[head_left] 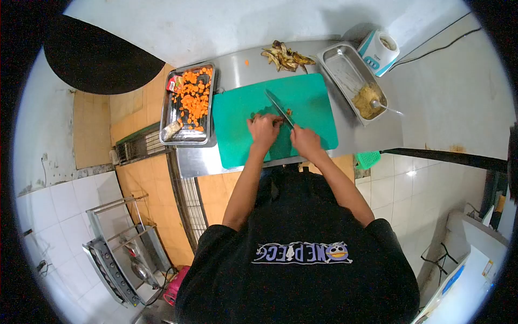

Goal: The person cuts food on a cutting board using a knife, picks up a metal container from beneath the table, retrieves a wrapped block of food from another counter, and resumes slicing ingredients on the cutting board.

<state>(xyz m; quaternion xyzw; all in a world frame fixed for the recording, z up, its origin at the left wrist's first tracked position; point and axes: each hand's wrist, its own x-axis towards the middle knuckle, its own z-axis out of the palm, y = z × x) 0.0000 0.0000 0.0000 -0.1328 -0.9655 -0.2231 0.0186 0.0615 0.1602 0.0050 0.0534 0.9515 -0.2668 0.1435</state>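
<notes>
A green cutting board (243, 135) lies on the steel table. My right hand (306, 141) is closed round the handle of a knife (279, 108), whose blade points up and to the left over the board. To its left, my left hand (264, 129) rests on the board with its fingers curled on a small dark item that I cannot make out. Small orange-brown bits (289, 112) lie beside the blade, on its right.
A steel tray (210, 86) with orange slices (195, 100) stands at the left. Dark peels (286, 56) lie behind the board. At the right are a deep pan (340, 67) with yellowish mash (365, 101) and a spoon, and a white-and-blue appliance (379, 52).
</notes>
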